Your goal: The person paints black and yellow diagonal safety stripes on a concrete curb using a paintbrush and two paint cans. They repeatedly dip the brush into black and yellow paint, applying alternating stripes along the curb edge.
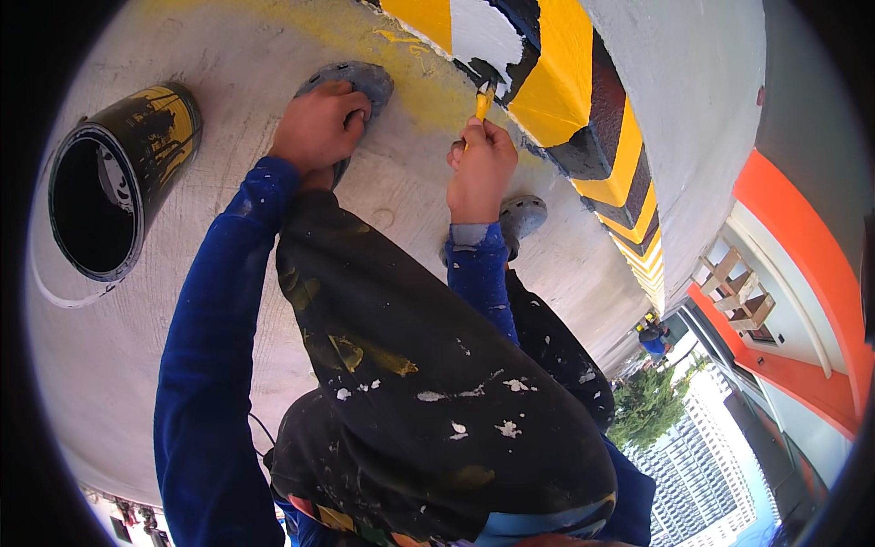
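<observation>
My right hand point(483, 169) is closed around the yellow handle of a paintbrush point(485, 102). The brush's dark tip meets the lower edge of a white patch point(488, 44) on the kerb, where black paint has been laid unevenly around it. My left hand point(319, 126) rests over a grey clog point(365, 84) on my foot, its fingers curled in; whatever they may hold is hidden. Beside my left arm, a black-and-yellow paint can point(137, 178) stands with its top uncovered, dark inside with a pale smear on the inner wall.
The kerb point(561, 77) carries yellow and black bands running away to the right. Yellow paint stains the concrete floor point(228, 82) along its foot. My paint-spattered trousers point(428, 365) fill the middle. A wooden rack point(736, 290) and a distant person point(653, 341) appear on the right.
</observation>
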The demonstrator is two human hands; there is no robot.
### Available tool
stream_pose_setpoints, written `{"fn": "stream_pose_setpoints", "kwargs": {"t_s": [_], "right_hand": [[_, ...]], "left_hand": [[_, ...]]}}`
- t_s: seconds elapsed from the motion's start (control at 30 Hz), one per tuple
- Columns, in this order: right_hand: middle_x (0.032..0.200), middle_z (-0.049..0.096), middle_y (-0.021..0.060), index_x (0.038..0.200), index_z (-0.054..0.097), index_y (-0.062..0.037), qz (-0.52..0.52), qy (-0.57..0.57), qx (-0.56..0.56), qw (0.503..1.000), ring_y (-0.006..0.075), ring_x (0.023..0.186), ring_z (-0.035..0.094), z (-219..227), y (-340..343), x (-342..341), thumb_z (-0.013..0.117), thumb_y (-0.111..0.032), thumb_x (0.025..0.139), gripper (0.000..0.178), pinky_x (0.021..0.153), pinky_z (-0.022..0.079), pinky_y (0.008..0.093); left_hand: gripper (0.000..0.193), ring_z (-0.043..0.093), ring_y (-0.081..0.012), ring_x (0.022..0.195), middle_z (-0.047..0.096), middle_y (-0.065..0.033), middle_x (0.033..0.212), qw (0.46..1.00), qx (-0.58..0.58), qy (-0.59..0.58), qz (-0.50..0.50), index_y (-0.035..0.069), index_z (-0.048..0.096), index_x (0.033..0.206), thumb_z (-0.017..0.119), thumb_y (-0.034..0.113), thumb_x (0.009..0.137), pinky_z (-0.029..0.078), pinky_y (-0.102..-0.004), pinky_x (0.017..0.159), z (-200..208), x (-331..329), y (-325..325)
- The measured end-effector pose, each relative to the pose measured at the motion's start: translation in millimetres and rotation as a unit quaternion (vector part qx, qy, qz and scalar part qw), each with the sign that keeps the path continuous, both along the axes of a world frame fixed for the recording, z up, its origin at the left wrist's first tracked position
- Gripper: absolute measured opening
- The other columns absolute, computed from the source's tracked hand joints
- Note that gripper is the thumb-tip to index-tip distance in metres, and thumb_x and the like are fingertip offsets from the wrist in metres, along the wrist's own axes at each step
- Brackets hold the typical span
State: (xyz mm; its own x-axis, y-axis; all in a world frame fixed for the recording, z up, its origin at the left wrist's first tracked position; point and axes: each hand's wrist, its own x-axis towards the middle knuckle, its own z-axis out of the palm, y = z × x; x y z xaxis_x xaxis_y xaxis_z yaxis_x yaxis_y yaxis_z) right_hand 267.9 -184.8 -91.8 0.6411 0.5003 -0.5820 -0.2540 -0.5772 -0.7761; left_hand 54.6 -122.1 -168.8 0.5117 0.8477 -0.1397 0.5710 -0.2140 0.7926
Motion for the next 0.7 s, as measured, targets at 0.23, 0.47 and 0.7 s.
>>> {"fn": "stream_pose_setpoints", "kwargs": {"t_s": [0.23, 0.47, 0.7], "right_hand": [[0.098, 0.072, 0.0077, 0.124, 0.063, 0.0022, 0.180, -0.074, -0.029, 0.981, 0.0099, 0.076, 0.058, -56.9, -47.1, 10.6, 0.059, -0.017, 0.109, 0.025, 0.068, 0.047, 0.0260], [0.099, 0.074, 0.0072, 0.127, 0.063, 0.0005, 0.305, -0.184, -0.002, 0.934, 0.0096, 0.077, 0.059, -81.0, -49.9, 44.7, 0.055, -0.018, 0.110, 0.026, 0.071, 0.049, 0.0262], [0.099, 0.073, 0.0063, 0.125, 0.066, 0.0021, 0.276, -0.153, -0.041, 0.948, 0.0094, 0.077, 0.060, -71.9, -34.3, 47.0, 0.056, -0.018, 0.110, 0.027, 0.068, 0.048, 0.0243]], "left_hand": [[0.011, 0.068, -0.0332, 0.096, 0.067, -0.0099, 0.092, 1.000, 0.000, -0.004, 0.016, 0.010, 0.071, 0.090, 0.062, 0.015, 0.085, 0.057, -0.0492, 0.080, 0.0, -3.8, -5.7], [0.015, 0.067, -0.0349, 0.094, 0.065, -0.0115, 0.091, 0.999, -0.006, -0.006, 0.031, 0.009, 0.072, 0.094, 0.062, 0.012, 0.084, 0.056, -0.0492, 0.078, -2.1, -2.6, -7.7], [0.012, 0.068, -0.0350, 0.094, 0.067, -0.0120, 0.092, 1.000, -0.004, -0.013, 0.025, 0.009, 0.071, 0.090, 0.063, 0.016, 0.086, 0.056, -0.0501, 0.079, -2.2, -3.6, -6.8]]}}
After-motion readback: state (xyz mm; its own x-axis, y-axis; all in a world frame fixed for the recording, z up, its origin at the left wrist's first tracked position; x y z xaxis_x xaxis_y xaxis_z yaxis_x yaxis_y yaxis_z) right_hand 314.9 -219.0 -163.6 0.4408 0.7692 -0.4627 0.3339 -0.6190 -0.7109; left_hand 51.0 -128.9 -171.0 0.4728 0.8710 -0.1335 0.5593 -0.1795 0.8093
